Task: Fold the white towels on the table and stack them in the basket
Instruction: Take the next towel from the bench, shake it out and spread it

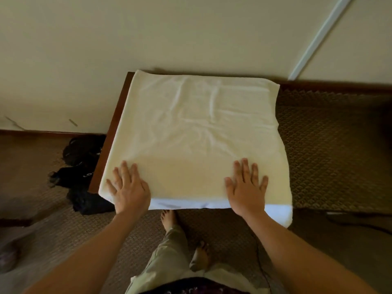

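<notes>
One white towel (195, 132) lies spread over the bench (114, 132), covering nearly all of its top; only a strip of dark wood shows along the left edge, and the towel's near edge hangs over the front. Both hands press flat on it near the front edge, fingers straight and spread: the left hand (129, 187) by the front-left corner, the right hand (247, 187) toward the front-right. Neither grip pinches cloth. The bench's far edge meets a cream wall. A heap of dark clothes (82, 170) lies on the carpet just beside the left edge. Two bare feet stand before the front edge.
</notes>
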Action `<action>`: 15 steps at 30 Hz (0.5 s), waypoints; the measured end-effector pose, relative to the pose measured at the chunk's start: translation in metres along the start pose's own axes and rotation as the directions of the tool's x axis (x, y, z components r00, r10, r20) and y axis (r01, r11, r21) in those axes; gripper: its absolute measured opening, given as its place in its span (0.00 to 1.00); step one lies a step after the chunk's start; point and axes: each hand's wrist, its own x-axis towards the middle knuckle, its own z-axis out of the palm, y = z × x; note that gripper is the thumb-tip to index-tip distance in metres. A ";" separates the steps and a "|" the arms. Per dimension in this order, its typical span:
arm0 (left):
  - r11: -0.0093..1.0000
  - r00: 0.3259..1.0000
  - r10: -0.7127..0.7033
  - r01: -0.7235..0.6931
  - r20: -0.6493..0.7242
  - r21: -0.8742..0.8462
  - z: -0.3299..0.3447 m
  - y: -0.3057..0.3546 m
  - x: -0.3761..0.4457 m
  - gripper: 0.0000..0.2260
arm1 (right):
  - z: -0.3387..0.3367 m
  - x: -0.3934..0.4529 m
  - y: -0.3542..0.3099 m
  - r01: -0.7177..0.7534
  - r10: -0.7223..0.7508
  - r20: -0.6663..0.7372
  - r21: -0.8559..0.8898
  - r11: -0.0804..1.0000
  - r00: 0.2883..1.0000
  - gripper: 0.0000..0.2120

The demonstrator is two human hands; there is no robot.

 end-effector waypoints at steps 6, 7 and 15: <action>0.857 0.846 0.508 -0.515 0.159 0.004 0.021 0.120 -0.013 0.28 | 0.002 -0.015 -0.015 0.153 -0.154 0.044 0.027 0.988 0.987 0.30; 0.817 0.806 0.558 -0.575 0.197 0.035 0.025 0.136 -0.016 0.27 | 0.006 -0.017 -0.021 0.206 -0.207 0.053 0.019 0.978 0.977 0.30; 0.889 0.892 0.428 -0.445 0.147 0.108 0.022 0.090 0.014 0.32 | -0.010 -0.011 0.074 -0.147 0.147 0.006 0.061 0.987 0.989 0.29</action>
